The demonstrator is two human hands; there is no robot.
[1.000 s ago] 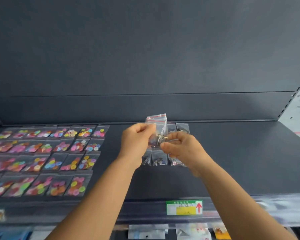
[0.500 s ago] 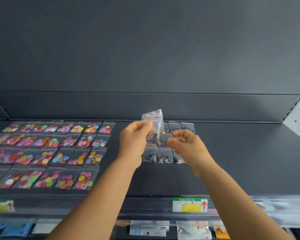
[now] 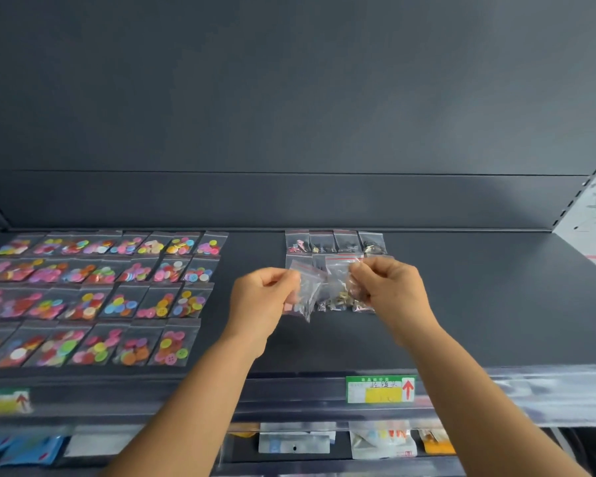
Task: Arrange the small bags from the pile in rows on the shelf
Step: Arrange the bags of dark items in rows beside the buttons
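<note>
Over the middle of the dark shelf (image 3: 461, 304), my left hand (image 3: 262, 301) pinches a few clear small bags (image 3: 305, 292) by their red-striped tops. My right hand (image 3: 389, 287) pinches one separate clear bag of brass-coloured parts (image 3: 339, 282), a little to the right of the left hand's bags. Behind both hands, a row of small bags with dark metal parts (image 3: 336, 242) lies at the back of the shelf. A second row sits under my hands and is mostly hidden.
Rows of small bags with coloured buttons (image 3: 93, 294) cover the left part of the shelf. A green and yellow price label (image 3: 381, 390) sits on the shelf's front rail. More packaged goods (image 3: 382, 442) lie on the shelf below.
The hands have drawn apart: my right hand has pulled one bag away from the bunch in my left hand. The bags have come down closer to the shelf.
</note>
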